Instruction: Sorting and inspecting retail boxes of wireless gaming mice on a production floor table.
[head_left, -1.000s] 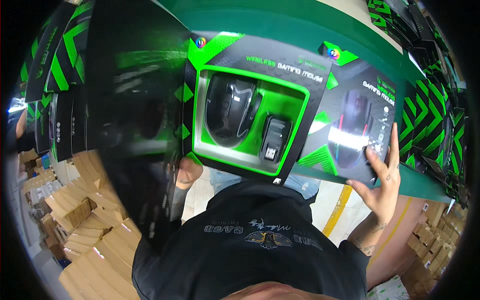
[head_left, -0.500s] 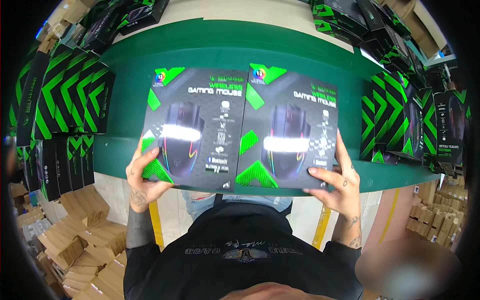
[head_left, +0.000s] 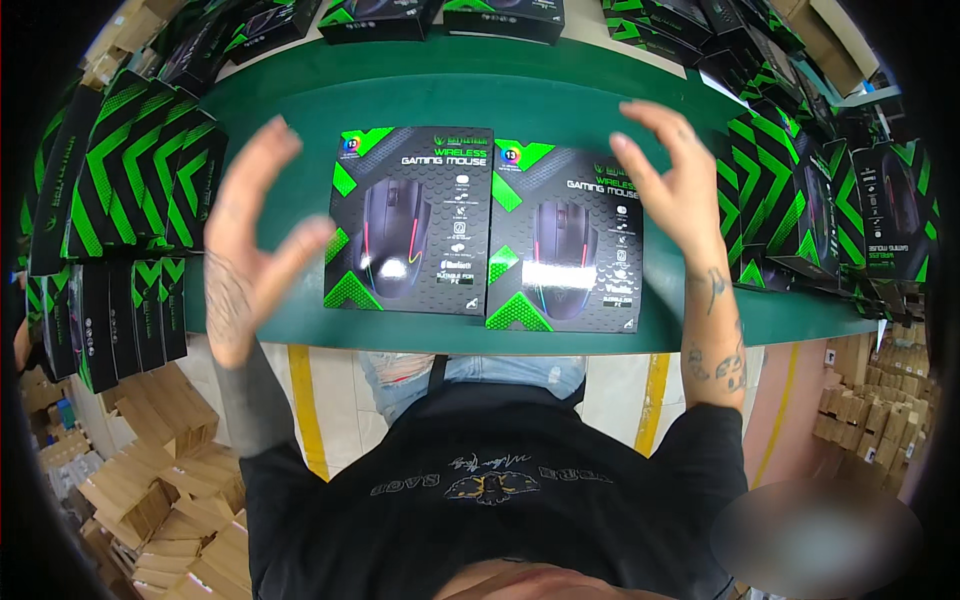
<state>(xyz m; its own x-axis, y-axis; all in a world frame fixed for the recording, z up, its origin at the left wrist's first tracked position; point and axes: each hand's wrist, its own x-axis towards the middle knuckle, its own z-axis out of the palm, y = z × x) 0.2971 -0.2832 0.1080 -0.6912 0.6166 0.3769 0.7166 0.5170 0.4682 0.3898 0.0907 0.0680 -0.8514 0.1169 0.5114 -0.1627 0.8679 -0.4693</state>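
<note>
Two black-and-green gaming mouse boxes lie face up, side by side, on the green table point(head_left: 430, 95). Each front carries a picture of a dark mouse. The left mouse box point(head_left: 452, 235) sits slightly farther from me than the right mouse box point(head_left: 600, 262). My left hand point(head_left: 262, 225) is raised beside the left box, its fingers spread and a little blurred, holding nothing. Over the upper right corner of the right box hovers my right hand point(head_left: 672, 175), thumb and fingers apart, with nothing in it.
Stacked mouse boxes line the left side point(head_left: 140, 170) and the right side point(head_left: 785, 200) of the table. Two more boxes, one of them a dark box point(head_left: 503, 18), rest along the far edge. Brown cartons point(head_left: 165, 420) are piled on the floor at lower left.
Both hands have let go of the two mouse boxes and moved up and apart. The boxes now lie on the table, farther from me. Two boxes have come into view at the far edge.
</note>
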